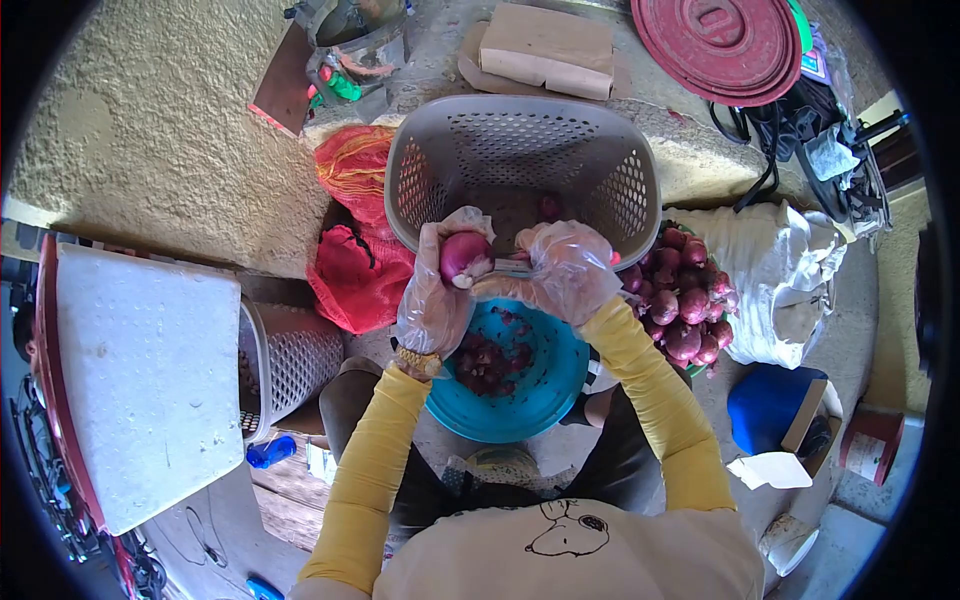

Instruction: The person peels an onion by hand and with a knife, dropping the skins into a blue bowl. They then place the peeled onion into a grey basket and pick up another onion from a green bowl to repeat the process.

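Centre of frame: left hand (432, 300), in a clear plastic glove w/ a gold watch at the wrist, is wrapped around a red onion (463, 255), held up above a teal bowl (540, 395) that has onion skins in it. Right hand (570, 270), also gloved, is clenched on a small knife (512, 265) whose blade end meets the onion; both hands sit just in front of a grey plastic basket (520, 165) at upper centre. Pile of red onions (685, 300) lies right of centre beside a white sack (780, 270), red mesh bags (355, 235) left of the basket.
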The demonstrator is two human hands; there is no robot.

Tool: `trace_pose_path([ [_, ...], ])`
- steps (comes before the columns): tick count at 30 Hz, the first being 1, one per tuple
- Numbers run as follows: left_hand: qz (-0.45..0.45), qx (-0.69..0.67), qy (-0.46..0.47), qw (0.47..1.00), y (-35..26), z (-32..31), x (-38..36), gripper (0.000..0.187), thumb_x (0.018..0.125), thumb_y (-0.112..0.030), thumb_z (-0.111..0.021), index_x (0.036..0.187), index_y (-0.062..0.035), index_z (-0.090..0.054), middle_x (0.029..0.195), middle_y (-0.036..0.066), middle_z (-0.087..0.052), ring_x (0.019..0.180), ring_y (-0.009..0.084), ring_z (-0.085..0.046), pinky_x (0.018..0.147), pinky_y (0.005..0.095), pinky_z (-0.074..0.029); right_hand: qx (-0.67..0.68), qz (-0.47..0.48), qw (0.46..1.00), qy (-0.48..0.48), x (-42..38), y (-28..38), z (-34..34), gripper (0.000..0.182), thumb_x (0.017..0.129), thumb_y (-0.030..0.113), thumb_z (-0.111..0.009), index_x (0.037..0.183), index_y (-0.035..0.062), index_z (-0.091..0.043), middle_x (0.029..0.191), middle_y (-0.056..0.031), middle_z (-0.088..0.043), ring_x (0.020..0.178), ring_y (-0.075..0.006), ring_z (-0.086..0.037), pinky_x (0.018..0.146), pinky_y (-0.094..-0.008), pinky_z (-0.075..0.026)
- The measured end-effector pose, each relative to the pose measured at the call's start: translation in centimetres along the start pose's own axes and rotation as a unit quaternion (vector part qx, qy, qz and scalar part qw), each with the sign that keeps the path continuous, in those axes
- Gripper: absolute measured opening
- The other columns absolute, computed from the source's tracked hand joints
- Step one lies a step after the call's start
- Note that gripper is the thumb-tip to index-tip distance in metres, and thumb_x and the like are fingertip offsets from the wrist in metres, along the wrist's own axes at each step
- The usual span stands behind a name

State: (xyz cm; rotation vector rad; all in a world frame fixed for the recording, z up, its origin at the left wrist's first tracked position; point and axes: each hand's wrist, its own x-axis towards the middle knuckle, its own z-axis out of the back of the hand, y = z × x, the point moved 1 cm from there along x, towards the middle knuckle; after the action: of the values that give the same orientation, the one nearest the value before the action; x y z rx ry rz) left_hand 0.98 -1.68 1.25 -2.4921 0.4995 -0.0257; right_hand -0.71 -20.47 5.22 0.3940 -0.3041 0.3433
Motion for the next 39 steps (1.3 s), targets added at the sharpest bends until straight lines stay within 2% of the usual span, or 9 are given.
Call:
trace_pose_path([
  [3, -0.010, 0.083, 0.032, 0.996, -0.5, -0.6, 0.1, 0.043, 0.112, -0.041, -0.043, 0.127, -0.0030, -0.058, 0.125, 0.012, -0.058, 0.118, 0.0212, -0.057, 0.102, 0.0340, -0.050, -0.022, 0.010, 1.000, 0.016, -0.1, -0.9, 0.3, 0.072, 0.076, 0.080, -0.066, 0.085, 0.0082, -0.068, 0.081, -0.0124, -0.066, 0.081, -0.0348, -0.067, 0.072, -0.0459, -0.052],
  [5, -0.069, 0.326, 0.067, 0.941, -1.1, -0.8, 0.0, 0.037, 0.110, -0.033, -0.050, 0.131, -0.0033, -0.057, 0.129, 0.013, -0.058, 0.110, 0.0205, -0.059, 0.094, 0.0296, -0.051, -0.024, 0.004, 0.999, 0.026, -0.1, -0.9, 0.5, 0.072, 0.077, 0.080, -0.065, 0.086, 0.0087, -0.068, 0.082, -0.0120, -0.066, 0.082, -0.0342, -0.067, 0.072, -0.0455, -0.052],
  [8, 0.034, 0.072, 0.046, 0.996, -0.9, 0.3, 0.5, 0.045, 0.107, -0.032, -0.056, 0.139, -0.0015, -0.054, 0.131, 0.012, -0.057, 0.113, 0.0200, -0.059, 0.095, 0.0318, -0.052, -0.045, 0.000, 0.998, 0.048, -0.1, -0.8, 0.5, 0.071, 0.078, 0.080, -0.065, 0.086, 0.0096, -0.067, 0.082, -0.0112, -0.066, 0.082, -0.0330, -0.067, 0.071, -0.0448, -0.052],
  [12, 0.083, 0.060, 0.043, 0.994, -1.5, 1.2, 0.3, 0.054, 0.105, -0.033, -0.058, 0.146, 0.0014, -0.050, 0.133, 0.011, -0.056, 0.116, 0.0199, -0.058, 0.100, 0.0337, -0.051, -0.047, 0.006, 0.996, 0.072, 0.0, 0.1, 0.6, 0.070, 0.077, 0.080, -0.064, 0.083, 0.0107, -0.066, 0.080, -0.0094, -0.065, 0.080, -0.0309, -0.067, 0.069, -0.0441, -0.053],
  [15, 0.042, 0.075, 0.053, 0.995, -0.8, 2.0, 0.0, 0.055, 0.104, -0.031, -0.060, 0.145, 0.0035, -0.050, 0.132, 0.011, -0.057, 0.117, 0.0211, -0.058, 0.105, 0.0354, -0.050, -0.049, 0.003, 0.996, 0.073, 0.1, 0.4, 0.3, 0.066, 0.078, 0.077, -0.066, 0.083, 0.0113, -0.065, 0.078, -0.0084, -0.063, 0.079, -0.0304, -0.066, 0.068, -0.0445, -0.053],
  [18, -0.107, 0.324, 0.105, 0.934, -0.1, 1.9, -0.2, 0.040, 0.104, -0.020, -0.058, 0.138, 0.0015, -0.056, 0.134, 0.010, -0.059, 0.118, 0.0241, -0.060, 0.098, 0.0360, -0.054, -0.048, 0.042, 0.997, 0.033, -0.2, 0.2, -0.2, 0.061, 0.080, 0.073, -0.067, 0.083, 0.0119, -0.065, 0.078, -0.0087, -0.063, 0.078, -0.0307, -0.066, 0.069, -0.0449, -0.053],
  [20, 0.035, 0.006, -0.003, 0.999, -0.1, 1.7, 0.1, 0.036, 0.104, -0.016, -0.058, 0.136, 0.0004, -0.058, 0.127, 0.009, -0.062, 0.117, 0.0241, -0.060, 0.101, 0.0369, -0.053, -0.043, 0.039, 0.998, 0.032, -0.2, 0.2, -0.6, 0.060, 0.081, 0.072, -0.067, 0.084, 0.0120, -0.065, 0.079, -0.0091, -0.064, 0.078, -0.0312, -0.067, 0.069, -0.0452, -0.052],
  [29, 0.015, -0.062, -0.079, 0.995, 0.1, -0.4, 0.0, 0.045, 0.100, -0.021, -0.065, 0.139, 0.0010, -0.057, 0.124, 0.013, -0.065, 0.115, 0.0273, -0.064, 0.105, 0.0422, -0.053, -0.009, 0.026, 0.999, 0.030, -0.3, 0.2, -1.0, 0.059, 0.080, 0.071, -0.068, 0.083, 0.0122, -0.063, 0.079, -0.0095, -0.064, 0.079, -0.0330, -0.066, 0.071, -0.0453, -0.052],
  [39, -0.059, 0.016, -0.010, 0.998, 1.2, 0.5, -0.2, 0.042, 0.102, -0.025, -0.059, 0.135, 0.0016, -0.060, 0.129, 0.014, -0.063, 0.118, 0.0279, -0.062, 0.104, 0.0436, -0.053, -0.040, 0.011, 0.998, 0.042, 0.0, 0.7, -0.1, 0.067, 0.079, 0.078, -0.065, 0.082, 0.0111, -0.063, 0.077, -0.0089, -0.064, 0.077, -0.0320, -0.066, 0.069, -0.0445, -0.053],
])
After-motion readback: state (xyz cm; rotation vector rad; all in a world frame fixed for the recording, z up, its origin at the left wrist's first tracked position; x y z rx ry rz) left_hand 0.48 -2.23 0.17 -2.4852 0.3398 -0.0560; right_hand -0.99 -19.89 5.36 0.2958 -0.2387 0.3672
